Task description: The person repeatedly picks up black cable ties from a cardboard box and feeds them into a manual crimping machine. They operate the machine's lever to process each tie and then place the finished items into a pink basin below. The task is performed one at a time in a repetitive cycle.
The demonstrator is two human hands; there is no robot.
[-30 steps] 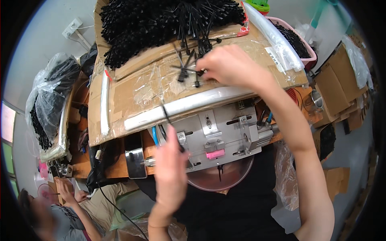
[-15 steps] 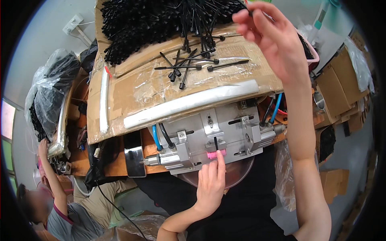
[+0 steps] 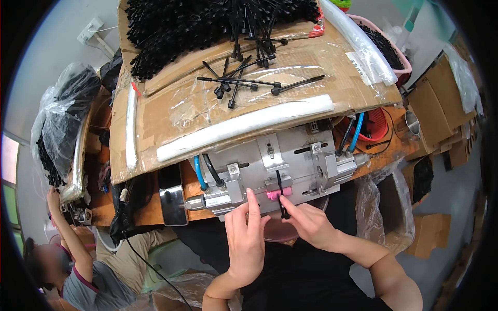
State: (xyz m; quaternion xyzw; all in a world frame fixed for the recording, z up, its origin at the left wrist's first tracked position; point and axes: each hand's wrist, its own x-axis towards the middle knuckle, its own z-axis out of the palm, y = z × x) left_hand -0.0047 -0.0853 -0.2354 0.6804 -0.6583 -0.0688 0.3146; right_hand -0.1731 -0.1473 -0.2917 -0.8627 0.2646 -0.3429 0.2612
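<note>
A thin black plastic rod with a knobbed end lies lengthwise over the pink block at the front of a metal clamping fixture. My right hand pinches the rod near its knob, fingers bent beside the pink block. My left hand is just left of it, index finger pointing up and thumb apart, holding nothing. Several similar black rods are scattered on the cardboard beyond the fixture, below a large heap of them.
Blue air hoses and black ones run to the fixture's two sides. A red basket stands at the right, a clear plastic bag hangs below it. A phone-like black slab lies left. Another person works at far left.
My right hand has come down from the heap at the upper right to the fixture, now on a black rod. My left index finger has left the pink block and shifted left.
</note>
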